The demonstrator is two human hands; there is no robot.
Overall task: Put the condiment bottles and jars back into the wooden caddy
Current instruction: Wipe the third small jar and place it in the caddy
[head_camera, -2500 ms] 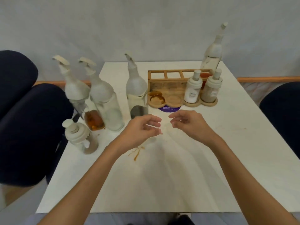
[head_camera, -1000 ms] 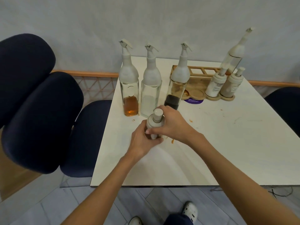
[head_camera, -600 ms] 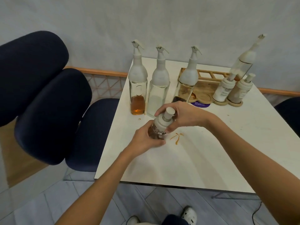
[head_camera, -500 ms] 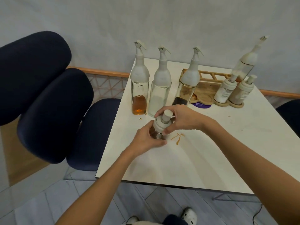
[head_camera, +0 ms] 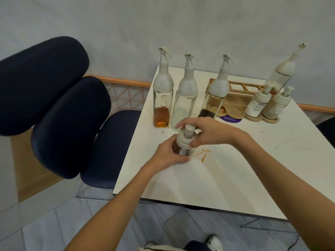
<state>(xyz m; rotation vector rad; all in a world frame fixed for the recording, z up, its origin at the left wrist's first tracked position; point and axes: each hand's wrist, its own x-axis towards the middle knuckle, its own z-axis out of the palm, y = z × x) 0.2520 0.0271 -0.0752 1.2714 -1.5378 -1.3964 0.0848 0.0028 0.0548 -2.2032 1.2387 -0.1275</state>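
Currently the small jar (head_camera: 185, 140) is held in both hands, well to the left of the wooden caddy (head_camera: 235, 102) and on the person's side of it. Two and a half seconds ago both hands hung empty before the caddy and this jar stood alone, far out to the caddy's left. It has since been collected and brought nearer.

The left hand (head_camera: 168, 156) has its fingers curled round the jar's lower body. The right hand (head_camera: 210, 133) curls over the cap and shoulder from the caddy's side, thumb low against the cap. Over the last half second the grip has barely altered. The jar's base is hidden, so whether it rests on the table (head_camera: 235, 178) cannot be told.

Inside the caddy, a white-filled jar (head_camera: 256, 105) and a brown-filled jar (head_camera: 276, 107) sit in the front right recesses, and a tall bottle (head_camera: 282, 73) stands at the rear right. Bare round recesses show at front left.

Outside it, the dark bottle (head_camera: 214, 100) stands just at the caddy's left end, the clear bottle (head_camera: 185, 105) further left, and the amber bottle (head_camera: 161, 105) furthest. An orange smear (head_camera: 203, 153) lies on the table just beside the jar.

Assessment: the jar is secured and probably bound for a free front recess. Three bottles remain out, so the task is under half done.
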